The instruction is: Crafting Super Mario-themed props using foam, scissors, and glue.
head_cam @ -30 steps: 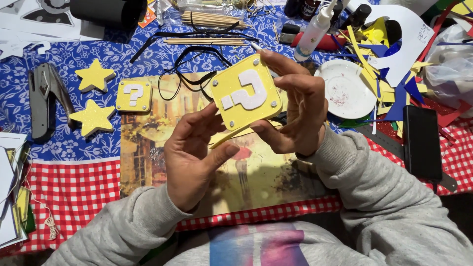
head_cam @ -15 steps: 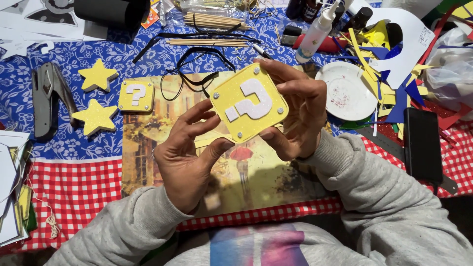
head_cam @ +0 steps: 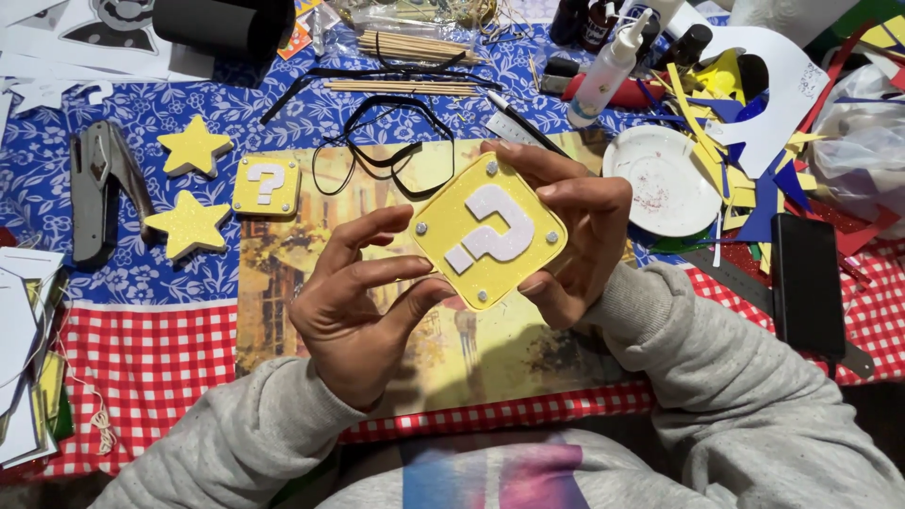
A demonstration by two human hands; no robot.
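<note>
Both hands hold up a yellow glitter square block [head_cam: 487, 233] with a white question-mark shape and small silver studs at its corners. My left hand [head_cam: 363, 302] pinches its lower left edge with fingertips. My right hand [head_cam: 577, 226] wraps around its right side and top corner. The block hovers, tilted like a diamond, above a picture mat [head_cam: 283, 283] on the table. A smaller yellow question-mark block [head_cam: 267, 185] lies flat at the mat's upper left corner.
Two yellow glitter stars [head_cam: 191, 148] [head_cam: 187, 224] and a grey hole punch [head_cam: 96, 193] lie at left. Black cord [head_cam: 391, 132], wooden sticks [head_cam: 415, 45], a glue bottle [head_cam: 608, 71], a white dish [head_cam: 663, 179], paper scraps [head_cam: 745, 160] and a black phone [head_cam: 808, 285] crowd the back and right.
The block has been turned in my hands so its question-mark face points more squarely at me, and it sits slightly lower. My left fingers shifted along its lower edge.
</note>
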